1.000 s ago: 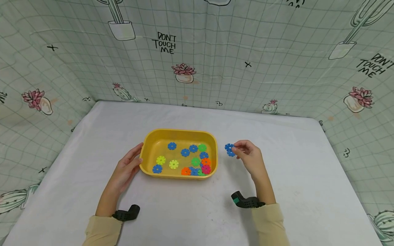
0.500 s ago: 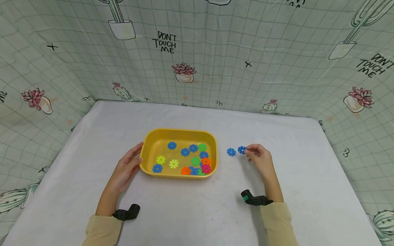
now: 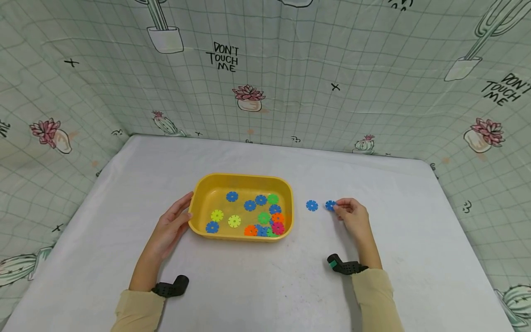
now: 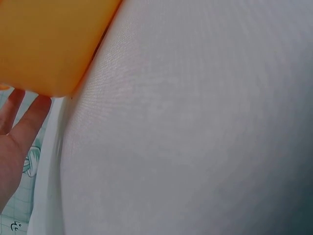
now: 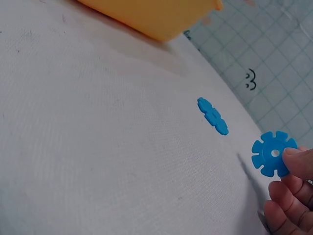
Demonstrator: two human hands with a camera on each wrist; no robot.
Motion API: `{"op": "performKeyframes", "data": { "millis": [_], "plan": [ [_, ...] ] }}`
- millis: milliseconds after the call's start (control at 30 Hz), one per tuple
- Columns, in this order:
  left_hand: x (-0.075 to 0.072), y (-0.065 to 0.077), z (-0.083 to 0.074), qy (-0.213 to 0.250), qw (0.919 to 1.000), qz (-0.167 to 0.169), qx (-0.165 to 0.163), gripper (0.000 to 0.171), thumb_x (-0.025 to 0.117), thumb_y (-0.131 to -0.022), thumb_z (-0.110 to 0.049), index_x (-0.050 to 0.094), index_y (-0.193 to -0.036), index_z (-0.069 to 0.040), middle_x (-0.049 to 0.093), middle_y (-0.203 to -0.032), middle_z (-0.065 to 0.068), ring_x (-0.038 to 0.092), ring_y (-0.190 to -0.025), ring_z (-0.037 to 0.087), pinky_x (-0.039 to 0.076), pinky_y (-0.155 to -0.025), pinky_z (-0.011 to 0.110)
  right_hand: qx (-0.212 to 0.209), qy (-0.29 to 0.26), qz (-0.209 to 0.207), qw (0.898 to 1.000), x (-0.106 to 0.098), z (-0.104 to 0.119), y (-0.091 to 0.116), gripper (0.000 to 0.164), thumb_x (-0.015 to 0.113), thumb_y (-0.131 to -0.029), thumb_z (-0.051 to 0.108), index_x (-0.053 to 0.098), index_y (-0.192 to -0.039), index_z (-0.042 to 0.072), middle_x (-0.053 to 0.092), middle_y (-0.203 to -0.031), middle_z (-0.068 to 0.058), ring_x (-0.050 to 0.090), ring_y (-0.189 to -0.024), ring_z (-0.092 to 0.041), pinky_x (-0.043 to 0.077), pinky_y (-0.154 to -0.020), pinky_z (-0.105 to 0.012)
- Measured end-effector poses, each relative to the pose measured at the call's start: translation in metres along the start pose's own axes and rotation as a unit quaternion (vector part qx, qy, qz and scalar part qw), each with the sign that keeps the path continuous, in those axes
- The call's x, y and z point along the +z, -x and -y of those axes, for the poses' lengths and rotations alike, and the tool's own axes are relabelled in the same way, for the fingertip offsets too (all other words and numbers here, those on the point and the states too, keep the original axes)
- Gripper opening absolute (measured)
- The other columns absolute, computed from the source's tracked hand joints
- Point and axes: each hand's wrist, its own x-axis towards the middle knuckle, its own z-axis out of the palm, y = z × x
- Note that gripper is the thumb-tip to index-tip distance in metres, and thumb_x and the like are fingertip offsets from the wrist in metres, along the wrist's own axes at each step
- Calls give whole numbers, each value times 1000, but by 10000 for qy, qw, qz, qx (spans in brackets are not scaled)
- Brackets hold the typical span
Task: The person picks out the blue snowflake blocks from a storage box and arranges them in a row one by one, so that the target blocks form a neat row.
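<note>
Thumb and fingertips of my right hand (image 3: 353,218) pinch a blue notched building disc (image 3: 329,205) to the right of the yellow tray (image 3: 244,239). The right wrist view shows this disc (image 5: 266,159) tilted up, with a hole in its middle. A second blue notched disc (image 3: 312,205) lies flat on the table between the tray and the pinched one. My left hand (image 3: 168,228) touches the tray's left end with its fingers extended. Its fingertips (image 4: 43,103) meet the tray's outer wall in the left wrist view. Inside the tray lie several blue, green, yellow, orange and pink discs.
A white cloth covers the table (image 3: 257,281). Behind it and along both sides hangs a pale checked curtain (image 3: 290,60) printed with potted plants. The tray's discs are crowded toward its right end, some of them overlapping.
Two blue discs overlapped at my right fingertips at first. One now lies on the table, and my right hand has moved right with the other. My left hand and the tray have stayed put.
</note>
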Motion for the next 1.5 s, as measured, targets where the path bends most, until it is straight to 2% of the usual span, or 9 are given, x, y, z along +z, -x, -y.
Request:
{"op": "performKeyframes", "data": {
  "millis": [467, 767, 1300, 1500],
  "plan": [
    [-1, 1, 1, -16, 10000, 6, -26, 55, 48, -97, -15, 27, -148, -15, 23, -153, 13, 47, -115, -2, 45, -91, 11, 332, 297, 78, 9990, 1, -2, -5, 26, 55, -93, 17, 55, -113, -1, 56, -92, -7, 51, -73, -10, 46, -61, -14],
    [0, 1, 0, 7, 10000, 20, -10, 56, 48, -97, -15, 26, -148, -14, 22, -153, 13, 48, -115, -3, 44, -91, 10, 458, 423, 129, 9980, 1, 3, -8, 28, 60, -90, 17, 56, -109, -2, 54, -84, -3, 49, -67, -8, 45, -56, -15],
    [2, 2, -2, -28, 10000, 30, -23, 55, 47, -97, -14, 25, -148, -12, 23, -153, 13, 47, -115, -1, 44, -91, 10, 523, 1284, 231, 9901, 3, 13, -9, 27, 60, -88, 20, 60, -101, -3, 60, -79, -7, 51, -73, -16, 40, -62, -23],
    [2, 2, -2, -60, 10000, 17, -35, 55, 47, -97, -15, 26, -148, -13, 24, -152, 12, 47, -115, -1, 44, -91, 10, 569, 1347, 141, 9891, 5, 12, -9, 25, 60, -88, 20, 62, -101, -2, 61, -81, -7, 51, -72, -15, 40, -60, -22]
  ]
}}
